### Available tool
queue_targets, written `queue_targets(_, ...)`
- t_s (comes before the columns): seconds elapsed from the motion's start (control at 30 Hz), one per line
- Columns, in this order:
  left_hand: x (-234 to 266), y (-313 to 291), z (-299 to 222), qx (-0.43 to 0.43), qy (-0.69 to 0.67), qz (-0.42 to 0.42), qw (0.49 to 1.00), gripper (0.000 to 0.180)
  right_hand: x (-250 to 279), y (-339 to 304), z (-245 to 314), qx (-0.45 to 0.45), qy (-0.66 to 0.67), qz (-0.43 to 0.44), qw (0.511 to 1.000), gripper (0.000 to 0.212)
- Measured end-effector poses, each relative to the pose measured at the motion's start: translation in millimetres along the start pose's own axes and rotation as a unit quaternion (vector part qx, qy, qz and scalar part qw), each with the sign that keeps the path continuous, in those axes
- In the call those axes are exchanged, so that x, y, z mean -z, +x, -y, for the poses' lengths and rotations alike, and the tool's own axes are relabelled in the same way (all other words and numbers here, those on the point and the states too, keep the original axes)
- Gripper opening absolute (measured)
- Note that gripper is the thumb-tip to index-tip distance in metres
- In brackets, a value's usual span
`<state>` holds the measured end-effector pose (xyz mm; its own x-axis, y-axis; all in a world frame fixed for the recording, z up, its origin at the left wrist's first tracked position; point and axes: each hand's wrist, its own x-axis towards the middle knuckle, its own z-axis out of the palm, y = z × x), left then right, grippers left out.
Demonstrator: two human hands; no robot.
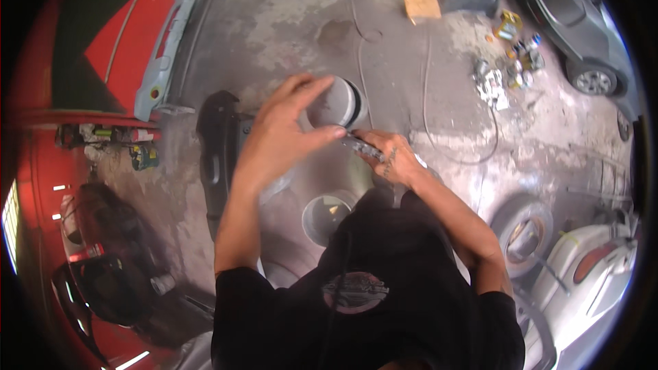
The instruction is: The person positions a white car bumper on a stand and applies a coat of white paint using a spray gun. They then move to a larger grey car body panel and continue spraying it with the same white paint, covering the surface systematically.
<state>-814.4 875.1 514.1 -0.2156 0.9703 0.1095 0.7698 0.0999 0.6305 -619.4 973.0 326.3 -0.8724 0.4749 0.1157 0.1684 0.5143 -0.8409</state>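
Observation:
A sander with a round pad is held in front of me, its grey sanding disc tilted up. My right hand is wrapped round the sander's dark handle. My left hand spans the disc, fingers at its far edge and thumb at the near edge close to the handle. A dark rim shows along the disc's right side. Whether the disc sits flush on the pad cannot be made out. Below the hands, close to my body, stands a round white bucket.
A black bumper stands left of my arm, a pale bumper farther off. Hoses run over the worn floor. Cans and bottles cluster far right near a grey car. A tyre and white car part lie right.

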Motion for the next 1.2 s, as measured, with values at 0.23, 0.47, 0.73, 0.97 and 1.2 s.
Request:
queue_targets(0.23,-14,77,52,0.036,0.068,-0.051,0.996,0.069,37,101,-43,0.045,-0.025,0.037,0.998,0.044)
queue_targets(0.47,-37,157,107,0.129,-0.018,-0.140,0.982,0.066,84,209,-91,0.042,-0.001,0.138,0.990,0.043)
queue_targets(0.73,3,228,137,0.237,0.031,-0.239,0.941,0.063,106,354,-111,0.088,0.002,0.266,0.960,0.041)
queue_targets(0.97,50,250,201,0.293,0.027,-0.302,0.907,0.058,75,474,-93,0.156,-0.017,0.342,0.926,0.041)
queue_targets(1.2,125,283,331,0.316,-0.012,-0.331,0.889,0.058,3,618,-86,0.185,-0.047,0.362,0.912,0.040)
